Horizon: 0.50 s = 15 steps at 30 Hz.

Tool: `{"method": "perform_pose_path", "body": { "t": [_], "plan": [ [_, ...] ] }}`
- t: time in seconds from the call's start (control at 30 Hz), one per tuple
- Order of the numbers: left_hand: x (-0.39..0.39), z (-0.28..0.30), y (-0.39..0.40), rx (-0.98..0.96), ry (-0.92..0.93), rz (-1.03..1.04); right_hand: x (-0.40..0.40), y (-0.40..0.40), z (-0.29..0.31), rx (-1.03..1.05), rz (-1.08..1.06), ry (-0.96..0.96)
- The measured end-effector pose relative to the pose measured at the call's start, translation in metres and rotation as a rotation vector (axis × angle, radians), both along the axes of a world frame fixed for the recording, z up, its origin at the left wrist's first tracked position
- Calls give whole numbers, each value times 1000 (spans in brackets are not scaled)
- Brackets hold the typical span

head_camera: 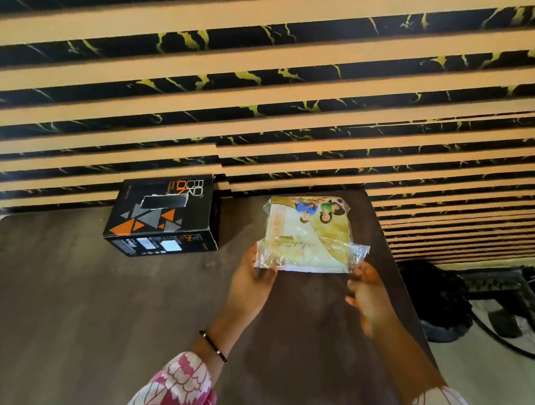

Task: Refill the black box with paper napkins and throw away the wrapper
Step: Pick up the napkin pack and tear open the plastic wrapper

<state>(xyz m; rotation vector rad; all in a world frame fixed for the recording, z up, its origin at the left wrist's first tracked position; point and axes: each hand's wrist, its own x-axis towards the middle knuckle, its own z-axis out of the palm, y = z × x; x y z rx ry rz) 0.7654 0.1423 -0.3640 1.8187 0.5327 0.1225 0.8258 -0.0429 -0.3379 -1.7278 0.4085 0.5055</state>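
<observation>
A black box with orange and grey triangles and a torn slot in its top stands at the far side of the dark table, against the wall. To its right lies a napkin pack in a clear plastic wrapper with a yellow print and pictured people. My left hand pinches the wrapper's near left corner. My right hand grips the crinkled plastic at the near right corner. The pack's far end rests on or just above the table; I cannot tell which.
A wall of tan slats over black and yellow marble rises right behind the table. Off the table's right edge, a dark rounded object and a black cable lie on a pale floor.
</observation>
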Motion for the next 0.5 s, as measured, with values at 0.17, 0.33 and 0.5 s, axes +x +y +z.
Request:
{"method": "perform_pose_path", "body": {
  "t": [0.17, 0.33, 0.5],
  "plan": [
    [-79, -6, 4, 0, 19, 53, -74, 0, -17, -221, 120, -74],
    [-153, -7, 5, 142, 52, 94, -153, 16, -19, -435, 267, -55],
    [-209, -4, 21, 225, 125, 73, -209, 27, -12, -432, 291, -47]
  ]
}}
